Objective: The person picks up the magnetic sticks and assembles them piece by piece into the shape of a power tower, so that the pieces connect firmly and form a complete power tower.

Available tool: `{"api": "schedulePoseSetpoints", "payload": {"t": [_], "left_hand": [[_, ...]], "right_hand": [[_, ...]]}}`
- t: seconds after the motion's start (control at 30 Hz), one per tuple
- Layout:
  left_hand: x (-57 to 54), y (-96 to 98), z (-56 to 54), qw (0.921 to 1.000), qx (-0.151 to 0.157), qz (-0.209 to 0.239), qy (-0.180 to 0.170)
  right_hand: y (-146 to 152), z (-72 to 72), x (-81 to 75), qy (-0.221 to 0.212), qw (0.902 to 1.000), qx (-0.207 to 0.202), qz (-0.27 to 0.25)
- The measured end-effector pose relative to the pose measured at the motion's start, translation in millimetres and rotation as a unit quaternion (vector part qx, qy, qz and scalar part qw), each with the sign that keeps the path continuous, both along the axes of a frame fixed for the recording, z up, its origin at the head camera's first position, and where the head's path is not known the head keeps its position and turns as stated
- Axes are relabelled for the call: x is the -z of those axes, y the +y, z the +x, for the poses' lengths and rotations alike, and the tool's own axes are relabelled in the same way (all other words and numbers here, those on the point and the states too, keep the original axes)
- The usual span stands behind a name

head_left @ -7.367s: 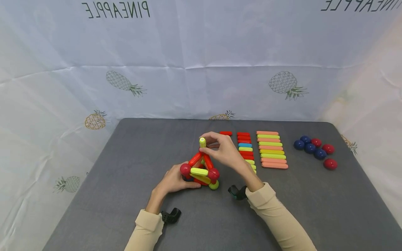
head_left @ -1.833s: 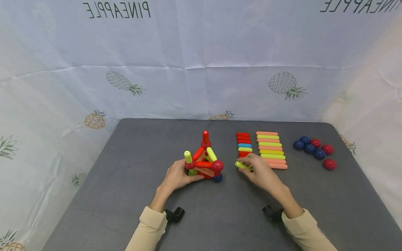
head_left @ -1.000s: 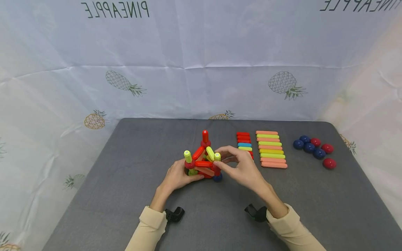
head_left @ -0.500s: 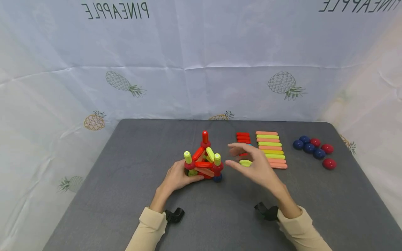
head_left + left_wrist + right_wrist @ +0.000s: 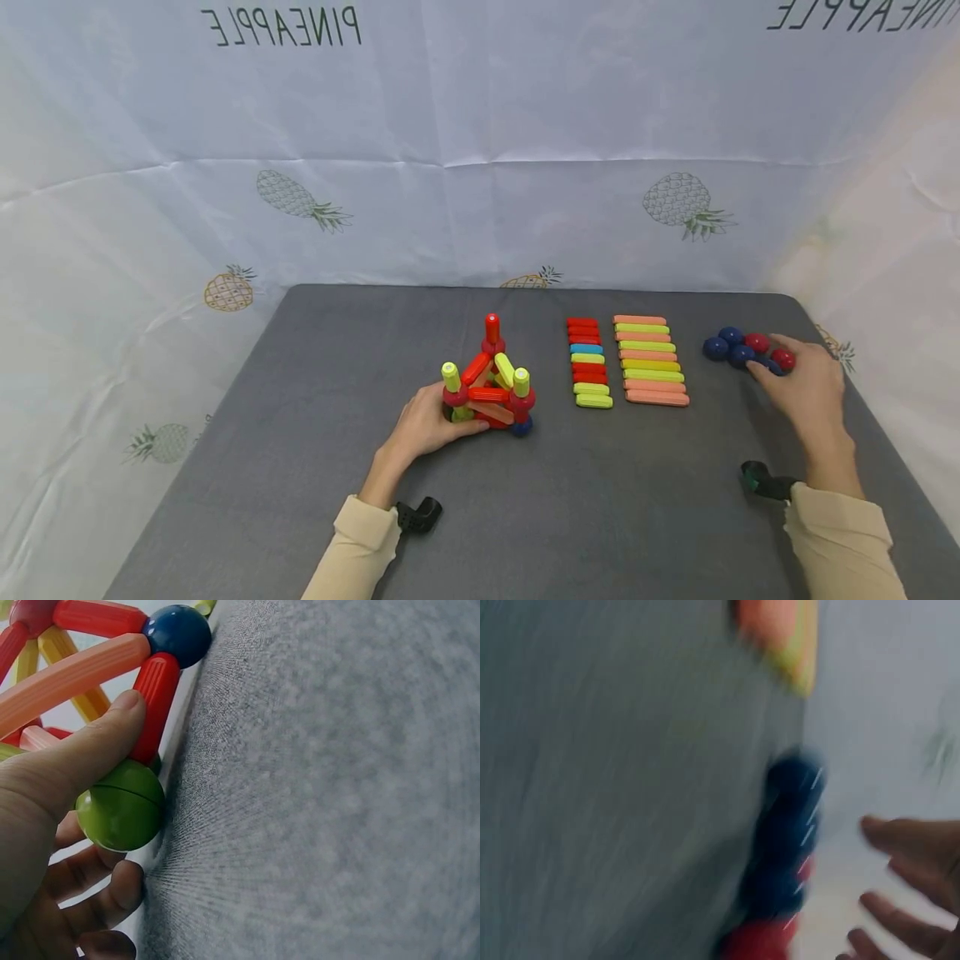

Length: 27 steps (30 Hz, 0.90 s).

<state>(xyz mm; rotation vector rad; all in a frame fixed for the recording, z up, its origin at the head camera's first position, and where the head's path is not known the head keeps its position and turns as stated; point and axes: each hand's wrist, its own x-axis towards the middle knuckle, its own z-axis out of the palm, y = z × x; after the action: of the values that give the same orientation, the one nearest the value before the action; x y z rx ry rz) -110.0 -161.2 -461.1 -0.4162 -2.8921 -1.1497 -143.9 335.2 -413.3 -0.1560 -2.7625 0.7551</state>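
My left hand [image 5: 429, 423] holds the lower left corner of a frame built of coloured sticks and balls [image 5: 489, 396]. In the left wrist view, the thumb [image 5: 112, 735] lies along a red stick [image 5: 159, 697], with the other fingers curled behind a green ball [image 5: 121, 806]. Three short sticks stand up from the frame's upper red balls: one red [image 5: 492, 327], two yellow-green [image 5: 521, 382]. Far to the right, my right hand [image 5: 812, 385] hovers with thumb and fingers spread over loose red balls [image 5: 783, 359] and blue balls [image 5: 741, 356]; the right wrist view is blurred.
Between the frame and the balls lie two columns of sticks on the grey table [image 5: 600, 500]: short ones [image 5: 588, 359] in red, blue and yellow-green, and longer ones [image 5: 651, 365] in salmon and yellow. A pineapple-print cloth [image 5: 465, 217] hangs behind the table.
My right hand set a yellow-green stick upright on the frame's right front ball, let go, and moved right, past the sticks to the balls. The left hand has kept its hold.
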Motion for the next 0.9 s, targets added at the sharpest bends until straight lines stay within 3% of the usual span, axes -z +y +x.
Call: {"api": "schedulePoseSetpoints", "payload": {"t": [0.1,0.17,0.4,0.53,0.67,0.8,0.9], "left_hand": [[0.0,-0.1,0.1,1.0,0.002,0.002,0.001],[0.0,-0.3,-0.2,1.0,0.002,0.003,0.0],[0.5,-0.5,-1.4,1.0,0.004,0.005,-0.003],[-0.4,-1.1,-1.4,1.0,0.006,0.006,-0.003],[-1.2,-1.4,-1.7,0.9999,0.007,0.008,-0.003],[-1.2,-1.6,-1.8,1.0,0.007,0.005,-0.004],[-1.3,-1.7,-1.6,1.0,0.005,0.004,-0.008]], "right_hand": [[28.3,3.9,7.2,-0.085,0.9958,0.034,0.01],[38.4,6.8,10.9,-0.116,0.9922,0.045,0.006],[42.8,9.2,18.3,-0.138,0.9889,0.052,-0.016],[39.3,7.2,10.1,-0.175,0.9807,0.074,-0.044],[26.1,3.7,-13.7,-0.147,0.9855,0.078,-0.036],[-5.1,-1.0,-49.4,-0.075,0.9952,0.051,-0.037],[-36.1,-4.2,-76.8,-0.015,0.9974,0.024,-0.066]]}}
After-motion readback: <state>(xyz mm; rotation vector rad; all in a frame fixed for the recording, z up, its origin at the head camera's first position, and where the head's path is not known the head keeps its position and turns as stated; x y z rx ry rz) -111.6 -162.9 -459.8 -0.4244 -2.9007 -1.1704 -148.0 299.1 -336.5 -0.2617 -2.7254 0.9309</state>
